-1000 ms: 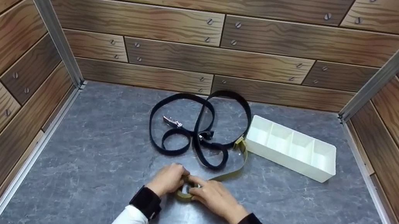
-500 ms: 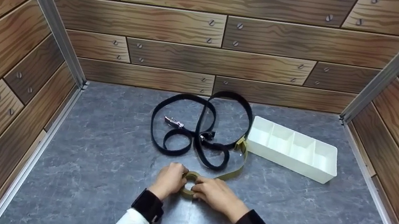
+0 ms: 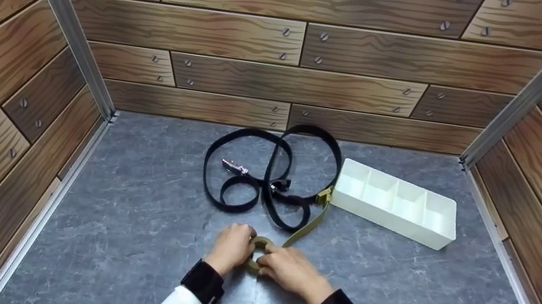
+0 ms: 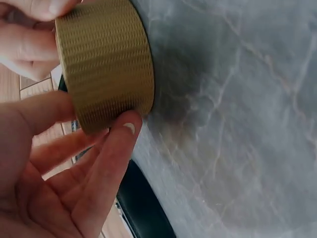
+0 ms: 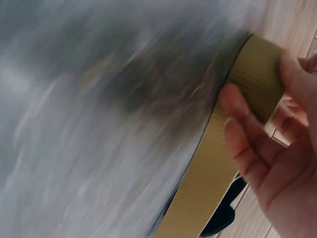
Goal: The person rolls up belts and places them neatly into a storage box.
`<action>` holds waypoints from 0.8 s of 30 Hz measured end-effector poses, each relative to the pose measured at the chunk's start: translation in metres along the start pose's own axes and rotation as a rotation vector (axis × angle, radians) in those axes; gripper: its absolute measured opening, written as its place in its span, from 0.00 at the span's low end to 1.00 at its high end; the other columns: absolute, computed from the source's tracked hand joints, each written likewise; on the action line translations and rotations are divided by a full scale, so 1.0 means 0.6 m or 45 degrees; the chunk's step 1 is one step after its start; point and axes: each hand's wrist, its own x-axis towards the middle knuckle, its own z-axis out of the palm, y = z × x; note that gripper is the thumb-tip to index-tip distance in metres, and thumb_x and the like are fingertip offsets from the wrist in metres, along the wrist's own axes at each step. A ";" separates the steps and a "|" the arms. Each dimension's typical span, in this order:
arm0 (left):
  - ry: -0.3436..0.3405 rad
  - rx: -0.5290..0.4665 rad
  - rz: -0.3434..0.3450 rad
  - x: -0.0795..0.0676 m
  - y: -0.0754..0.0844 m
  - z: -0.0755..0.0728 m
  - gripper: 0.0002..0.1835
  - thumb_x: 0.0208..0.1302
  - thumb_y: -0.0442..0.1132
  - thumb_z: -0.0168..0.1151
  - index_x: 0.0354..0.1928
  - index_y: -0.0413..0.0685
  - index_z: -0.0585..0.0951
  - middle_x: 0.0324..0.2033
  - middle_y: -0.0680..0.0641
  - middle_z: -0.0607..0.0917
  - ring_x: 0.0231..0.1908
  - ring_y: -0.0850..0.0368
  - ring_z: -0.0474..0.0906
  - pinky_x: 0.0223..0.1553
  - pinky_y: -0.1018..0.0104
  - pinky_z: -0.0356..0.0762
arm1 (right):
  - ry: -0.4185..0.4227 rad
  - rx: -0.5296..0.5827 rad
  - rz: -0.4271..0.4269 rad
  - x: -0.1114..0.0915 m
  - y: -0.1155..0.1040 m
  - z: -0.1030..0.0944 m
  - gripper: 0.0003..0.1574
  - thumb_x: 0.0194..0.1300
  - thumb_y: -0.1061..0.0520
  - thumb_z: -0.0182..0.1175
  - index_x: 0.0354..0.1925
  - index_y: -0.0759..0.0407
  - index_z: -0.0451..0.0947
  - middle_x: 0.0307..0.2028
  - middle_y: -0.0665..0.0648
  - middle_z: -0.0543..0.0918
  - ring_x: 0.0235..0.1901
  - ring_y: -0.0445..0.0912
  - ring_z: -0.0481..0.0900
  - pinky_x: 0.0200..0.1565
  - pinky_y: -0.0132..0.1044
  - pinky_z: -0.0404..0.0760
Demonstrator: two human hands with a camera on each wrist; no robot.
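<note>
A khaki webbing belt is wound into an upright-edged coil (image 3: 254, 266) near the front of the table. My left hand (image 3: 231, 246) pinches its left side; in the left wrist view, thumb and fingers grip the ribbed outer wrap of the coil (image 4: 106, 64). My right hand (image 3: 294, 271) holds the right side, fingers over the outer wrap and the thumb at the rim. From under that hand the belt's loose length (image 5: 203, 168) runs off to its yellowish buckle (image 3: 324, 195), beside the white tray. Part of the coil is hidden behind the fingers.
Two black belts (image 3: 209, 164) lie in overlapping loops beyond my hands, one with a silver buckle (image 3: 234, 167). To the right stands a white tray (image 3: 388, 222) with several compartments. Wood-patterned walls (image 3: 239, 36) enclose the grey table on three sides.
The loose length of the khaki belt has swung left and straightened from a rightward bow. Both hands stay at the coil, with small finger shifts. The black belts and tray have not moved.
</note>
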 end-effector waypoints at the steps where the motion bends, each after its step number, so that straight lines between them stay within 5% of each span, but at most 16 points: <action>1: 0.008 0.011 0.001 -0.001 0.001 0.001 0.04 0.51 0.33 0.67 0.22 0.46 0.82 0.26 0.44 0.85 0.26 0.43 0.82 0.25 0.52 0.77 | 0.000 0.003 0.003 0.000 -0.002 0.000 0.04 0.62 0.51 0.66 0.34 0.49 0.83 0.31 0.46 0.75 0.24 0.40 0.74 0.26 0.33 0.72; 5: -0.022 0.060 0.077 -0.001 -0.001 0.002 0.13 0.53 0.32 0.66 0.16 0.50 0.75 0.23 0.45 0.84 0.24 0.43 0.80 0.23 0.52 0.75 | -0.019 0.043 0.006 -0.001 -0.003 -0.002 0.03 0.61 0.53 0.66 0.34 0.49 0.83 0.33 0.46 0.75 0.26 0.39 0.74 0.28 0.33 0.73; 12: -0.033 0.057 0.222 0.000 -0.005 0.002 0.11 0.53 0.33 0.66 0.17 0.53 0.77 0.23 0.48 0.83 0.26 0.46 0.81 0.24 0.53 0.75 | -0.067 0.110 0.013 -0.004 -0.002 -0.011 0.05 0.60 0.49 0.67 0.35 0.46 0.86 0.36 0.44 0.77 0.29 0.37 0.74 0.32 0.31 0.74; 19: 0.014 0.064 0.093 -0.008 0.001 0.003 0.13 0.51 0.35 0.68 0.14 0.51 0.76 0.20 0.47 0.83 0.22 0.45 0.79 0.22 0.54 0.73 | -0.092 0.116 0.038 -0.003 -0.007 -0.007 0.05 0.60 0.47 0.67 0.32 0.46 0.84 0.33 0.44 0.75 0.27 0.36 0.72 0.28 0.31 0.72; 24: -0.057 0.102 0.130 -0.006 0.001 0.001 0.13 0.53 0.35 0.68 0.15 0.52 0.77 0.22 0.49 0.83 0.22 0.47 0.79 0.21 0.55 0.73 | -0.118 0.172 0.016 -0.006 -0.001 -0.008 0.05 0.59 0.50 0.68 0.35 0.47 0.86 0.35 0.43 0.79 0.31 0.35 0.76 0.34 0.30 0.76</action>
